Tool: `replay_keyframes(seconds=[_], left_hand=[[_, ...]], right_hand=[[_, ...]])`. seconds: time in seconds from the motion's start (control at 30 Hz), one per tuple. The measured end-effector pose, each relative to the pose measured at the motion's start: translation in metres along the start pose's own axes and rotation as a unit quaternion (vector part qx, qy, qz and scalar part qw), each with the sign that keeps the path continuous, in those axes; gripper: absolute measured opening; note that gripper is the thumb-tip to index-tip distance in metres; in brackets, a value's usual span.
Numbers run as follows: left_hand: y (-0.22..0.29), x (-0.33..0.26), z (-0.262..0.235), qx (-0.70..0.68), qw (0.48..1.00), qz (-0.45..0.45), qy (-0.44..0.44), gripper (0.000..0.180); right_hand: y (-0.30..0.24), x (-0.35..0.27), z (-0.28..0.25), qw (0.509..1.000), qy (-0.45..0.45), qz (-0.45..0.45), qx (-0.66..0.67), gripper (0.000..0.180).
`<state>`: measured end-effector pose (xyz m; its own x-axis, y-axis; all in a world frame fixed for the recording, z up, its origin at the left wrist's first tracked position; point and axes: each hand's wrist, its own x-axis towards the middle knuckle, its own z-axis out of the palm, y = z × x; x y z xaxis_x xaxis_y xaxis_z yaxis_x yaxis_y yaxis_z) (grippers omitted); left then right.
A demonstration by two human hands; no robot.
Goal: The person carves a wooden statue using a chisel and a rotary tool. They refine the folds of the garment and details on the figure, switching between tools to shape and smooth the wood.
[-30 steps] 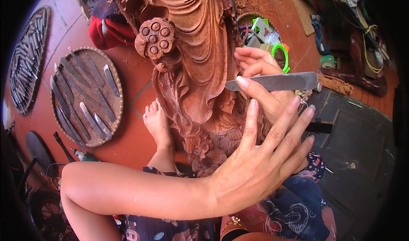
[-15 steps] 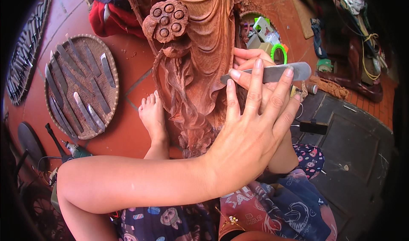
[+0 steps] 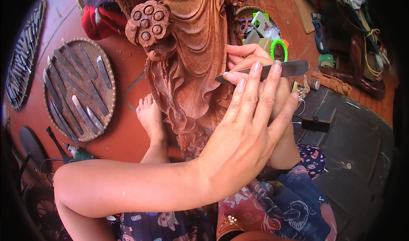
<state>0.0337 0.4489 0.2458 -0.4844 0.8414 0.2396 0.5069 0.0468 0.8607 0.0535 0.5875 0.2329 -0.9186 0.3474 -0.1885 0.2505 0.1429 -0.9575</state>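
Observation:
A tall reddish-brown carved wooden statue point(image 3: 191, 62) with flowing folds and a lotus-pod knob point(image 3: 148, 21) stands in front of me. My right hand point(image 3: 245, 55) grips a flat metal chisel point(image 3: 294, 67) and holds its tip against the statue's right side. My left hand point(image 3: 243, 143) reaches across from the lower left and covers the right hand. Its fingers are stretched out, with the fingertips lying on the blade. My bare foot point(image 3: 149, 113) rests on the floor against the statue's base.
A round woven tray point(image 3: 111, 83) with several metal chisels lies on the red tile floor at left, and another tray point(image 3: 21, 62) lies further left. A green-bodied power tool point(image 3: 76, 153) is at lower left. A green ring point(image 3: 284, 49), clutter and a dark mat point(image 3: 353, 156) are on the right.
My left hand has slid up over the right hand, so its fingertips now lie on the blade. The chisel has shifted slightly along the statue's side.

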Motion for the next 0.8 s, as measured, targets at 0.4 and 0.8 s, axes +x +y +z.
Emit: replay_keyframes(seconds=[0.4, 0.8], left_hand=[[0.013, -0.005, -0.006, 0.062, 0.997, -0.003, -0.043, 0.063], [0.0, 0.0, -0.001, 0.069, 0.996, 0.023, -0.058, 0.061]], right_hand=[[0.005, 0.007, -0.012, 0.967, -0.079, -0.119, -0.214, 0.009], [0.02, 0.009, -0.012, 0.997, -0.049, -0.052, -0.039, 0.006]])
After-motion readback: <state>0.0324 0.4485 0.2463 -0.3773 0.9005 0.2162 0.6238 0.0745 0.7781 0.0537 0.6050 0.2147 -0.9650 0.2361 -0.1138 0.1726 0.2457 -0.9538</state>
